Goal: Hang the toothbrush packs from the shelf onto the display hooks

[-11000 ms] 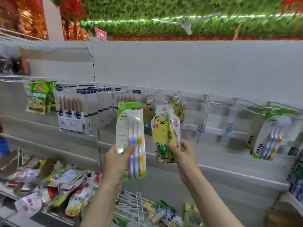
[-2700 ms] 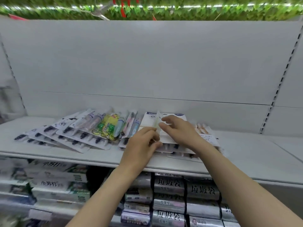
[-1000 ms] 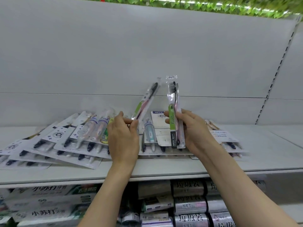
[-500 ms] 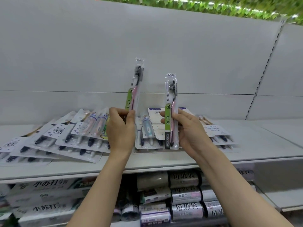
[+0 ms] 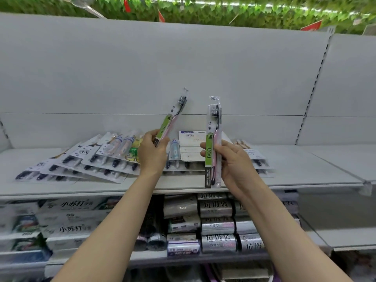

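Hands both occupied: left hand (image 5: 151,155) pinches the lower end of a slim clear toothbrush pack with green label (image 5: 172,117), tilted right; right hand (image 5: 227,161) grips a matching green-labelled pack (image 5: 213,139), upright. Both held above the grey shelf (image 5: 305,169), where white-carded toothbrush packs (image 5: 81,163) lie fanned.

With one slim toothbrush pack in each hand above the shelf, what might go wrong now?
The left hand holds its tilted toothbrush pack only near the bottom end, so it may slip from the grip. The right hand holds its upright pack just above the heap of packs on the shelf; lowering either hand might push some off the front edge.
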